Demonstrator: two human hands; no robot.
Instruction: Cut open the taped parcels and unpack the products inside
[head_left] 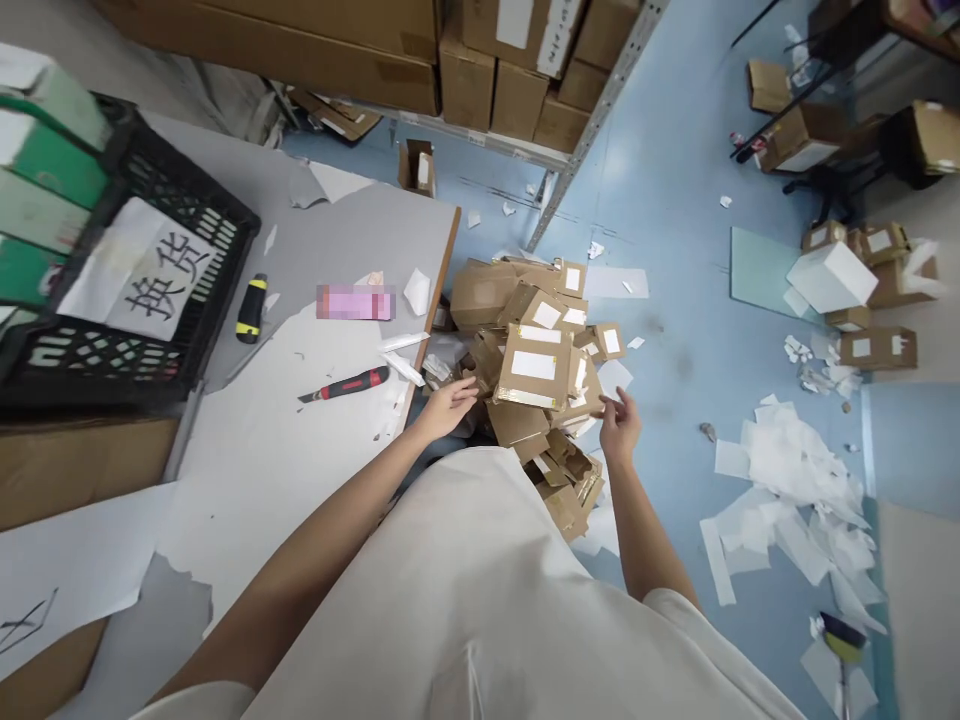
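Between my two hands, a brown cardboard box (534, 366) with white labels lies on top of a heap of cardboard boxes (486, 292). My left hand (448, 406) reaches past the table edge to the left of that box, fingers stretched out and holding nothing. On the box's right side is my right hand (621, 425), its fingers apart and partly bent, with nothing seen in them. A gap shows between each hand and the labelled box. More flattened and torn boxes (564, 475) lie nearer my body, partly hidden by my shirt.
On the table (262, 440) at left lie a red-black utility knife (346, 384), a yellow-black cutter (251, 308) and a pink packet (355, 302). A black crate (217, 205) holds green-white boxes. A metal shelf (592, 120) stands ahead. Scattered paper (795, 490) and a broom (843, 636) are at right.
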